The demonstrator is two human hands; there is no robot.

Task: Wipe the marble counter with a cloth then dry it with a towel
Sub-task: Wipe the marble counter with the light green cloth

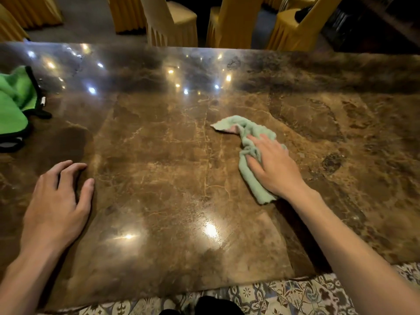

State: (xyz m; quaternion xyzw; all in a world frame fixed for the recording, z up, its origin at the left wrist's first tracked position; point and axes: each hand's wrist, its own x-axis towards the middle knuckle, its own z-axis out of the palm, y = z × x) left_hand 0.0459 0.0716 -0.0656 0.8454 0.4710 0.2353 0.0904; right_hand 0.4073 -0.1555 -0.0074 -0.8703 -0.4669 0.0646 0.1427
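A glossy brown marble counter (163, 155) fills the view. A crumpled pale green cloth (244, 129) lies on it right of centre. My right hand (276, 165) presses down on the cloth's middle, fingers spread over the bunched fabric, with one end poking out toward my wrist and the other end fanning out to the far left. My left hand (56, 201) rests flat on the bare counter at the near left, fingers apart, holding nothing. A bright green towel with black trim (13, 105) lies bunched at the counter's left edge, away from both hands.
Several chairs in yellow covers (172, 21) stand beyond the counter's far edge. Patterned floor tiles (295, 296) show below the near edge. Ceiling lights reflect off the marble.
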